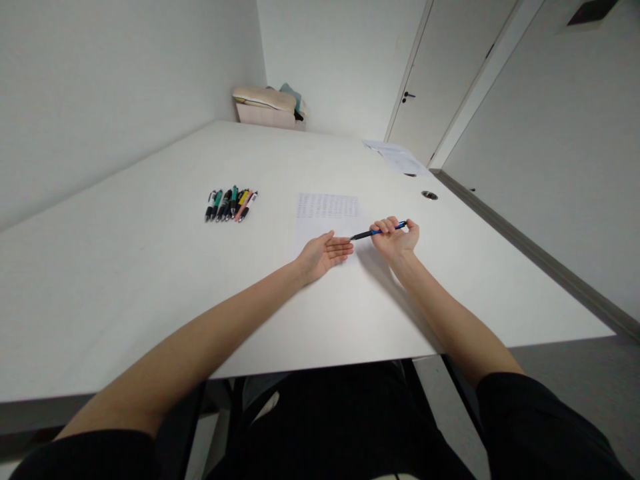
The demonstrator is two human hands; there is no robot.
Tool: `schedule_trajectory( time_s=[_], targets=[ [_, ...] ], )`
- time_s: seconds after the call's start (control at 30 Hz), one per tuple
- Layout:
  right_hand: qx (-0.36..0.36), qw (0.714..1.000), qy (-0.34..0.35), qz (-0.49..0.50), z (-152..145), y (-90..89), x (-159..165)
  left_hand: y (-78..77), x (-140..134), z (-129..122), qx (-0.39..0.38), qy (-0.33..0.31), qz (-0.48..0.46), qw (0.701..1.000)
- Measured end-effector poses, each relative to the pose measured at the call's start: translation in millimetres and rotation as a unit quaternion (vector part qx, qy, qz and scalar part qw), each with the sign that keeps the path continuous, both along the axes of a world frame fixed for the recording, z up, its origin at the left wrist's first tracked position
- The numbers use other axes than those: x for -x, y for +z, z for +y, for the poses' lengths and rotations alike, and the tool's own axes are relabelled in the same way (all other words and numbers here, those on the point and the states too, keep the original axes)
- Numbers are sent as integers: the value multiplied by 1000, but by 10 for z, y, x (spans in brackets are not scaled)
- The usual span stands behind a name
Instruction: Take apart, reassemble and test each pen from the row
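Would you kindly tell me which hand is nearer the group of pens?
Left. The left hand is right of the group of pens; the right hand, holding a pen, is farther right.

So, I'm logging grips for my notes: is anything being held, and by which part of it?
The right hand holds a blue-and-black pen by its blue rear part. The left hand is open, holding nothing.
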State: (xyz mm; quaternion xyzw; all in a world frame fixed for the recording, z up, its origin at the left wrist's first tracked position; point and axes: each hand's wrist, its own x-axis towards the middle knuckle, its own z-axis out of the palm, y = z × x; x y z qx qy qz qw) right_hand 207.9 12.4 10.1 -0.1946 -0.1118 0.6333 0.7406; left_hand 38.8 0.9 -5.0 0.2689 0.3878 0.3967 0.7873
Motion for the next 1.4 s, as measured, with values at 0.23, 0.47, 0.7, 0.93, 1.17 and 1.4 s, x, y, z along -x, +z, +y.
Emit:
schedule_trajectory(
  time_s=[0.23,0.47,0.7,0.93,1.17,1.4],
  targets=[
    [2,1000,-9,6,5,3,-1,0,0,2,4,1,-9,1000],
    [1,1000,4,23,2,2,0,-11,2,8,-1,-2,-8,1000],
    [-8,1000,8,-4,-3,3,3,-15,-2,7,-3,-1,-7,1000],
    [-6,999,11,-38,20,-12,-11,-21,-3,5,-16,-5,-3,1000],
    [-9,999,19,-32,-22,35,34,-25,-37,-18,-73,-14,45,996],
    [-41,989,18,-142,-126,185,154,-77,-53,-22,-129,-33,67,989]
  ],
)
